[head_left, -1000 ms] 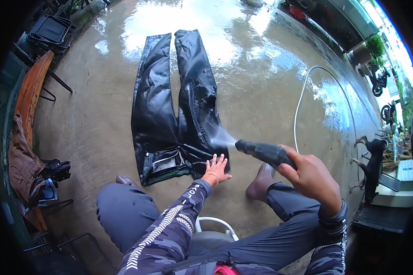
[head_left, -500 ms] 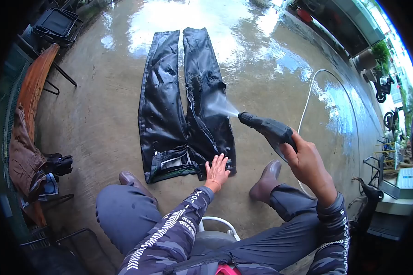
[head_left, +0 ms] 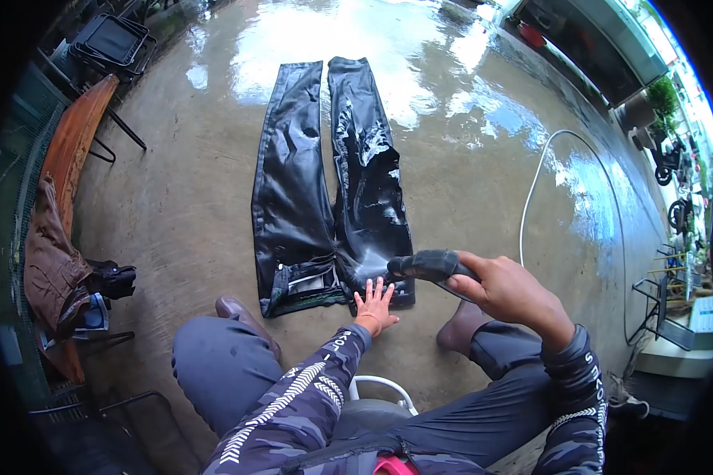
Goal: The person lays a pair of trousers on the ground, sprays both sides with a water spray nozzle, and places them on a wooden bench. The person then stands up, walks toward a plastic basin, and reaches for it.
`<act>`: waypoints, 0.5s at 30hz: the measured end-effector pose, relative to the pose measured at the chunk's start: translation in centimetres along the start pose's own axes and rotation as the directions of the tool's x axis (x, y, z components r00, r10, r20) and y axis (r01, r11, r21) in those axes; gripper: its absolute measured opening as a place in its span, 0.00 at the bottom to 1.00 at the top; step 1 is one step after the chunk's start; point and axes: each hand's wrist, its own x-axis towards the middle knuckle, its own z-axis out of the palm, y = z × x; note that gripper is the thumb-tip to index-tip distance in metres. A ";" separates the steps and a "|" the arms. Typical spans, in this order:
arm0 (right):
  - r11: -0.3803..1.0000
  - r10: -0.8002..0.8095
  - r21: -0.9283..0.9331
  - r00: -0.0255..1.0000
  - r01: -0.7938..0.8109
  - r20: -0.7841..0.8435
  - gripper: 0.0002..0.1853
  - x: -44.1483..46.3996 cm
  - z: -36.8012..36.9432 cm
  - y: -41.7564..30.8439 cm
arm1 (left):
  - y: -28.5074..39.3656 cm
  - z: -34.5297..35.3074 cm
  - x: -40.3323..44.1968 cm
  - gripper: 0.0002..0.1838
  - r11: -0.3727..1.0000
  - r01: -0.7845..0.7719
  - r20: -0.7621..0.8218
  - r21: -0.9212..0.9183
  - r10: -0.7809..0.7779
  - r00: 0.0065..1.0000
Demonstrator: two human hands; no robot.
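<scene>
A pair of wet, shiny black trousers (head_left: 297, 198) lies flat on the floor, waistband toward me and legs pointing away. My left hand (head_left: 375, 309) rests on the waistband's right part with its fingers spread. My right hand (head_left: 507, 293) grips a black spray gun (head_left: 428, 266), its nozzle pointing left, just above the trousers. A white fan of water leaves the nozzle and strikes the cloth near the top of the right leg, close to my left fingertips. Part of the gun's handle is hidden by my right hand.
Wet concrete floor (head_left: 190, 229) surrounds the trousers. A pale hose (head_left: 523, 214) curves across it on the right. On the left stands a wooden bench (head_left: 75, 158) with a brown garment (head_left: 54, 261) on it. My boots (head_left: 456, 328) flank the waistband.
My right hand has brought the spray gun nearer and lower, turning it flatter. The spray has shifted from the middle of the right leg to near the waistband. My left hand stays on the waistband.
</scene>
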 end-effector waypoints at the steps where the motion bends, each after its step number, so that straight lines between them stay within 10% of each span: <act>1: 1.000 -0.027 -0.010 1.000 0.027 -0.008 0.26 0.3 0.6 -0.2 | -0.1 -0.1 0.0 0.53 1.000 -0.005 -0.018 -0.023 0.005 1.000; 6: 0.994 -0.086 0.045 0.975 0.097 -0.204 0.26 1.7 2.3 -1.2 | -1.6 -2.3 1.1 0.40 0.986 0.012 -0.030 -0.167 -0.018 0.999; 10: 0.991 -0.116 0.038 0.961 0.129 -0.252 0.25 1.4 1.5 -2.2 | -6.8 -4.0 1.7 0.33 0.943 0.226 -0.690 -0.245 -0.333 0.642; 12: 0.993 -0.118 -0.034 0.987 0.114 -0.113 0.25 1.1 0.3 -2.6 | -9.8 -6.6 0.7 0.37 0.857 0.477 -0.716 -0.196 -0.457 0.528; 15: 0.987 -0.143 0.038 0.956 0.158 -0.255 0.25 0.9 0.7 -3.3 | -15.5 -6.3 -0.7 0.37 0.848 0.488 -0.584 -0.208 -0.507 0.634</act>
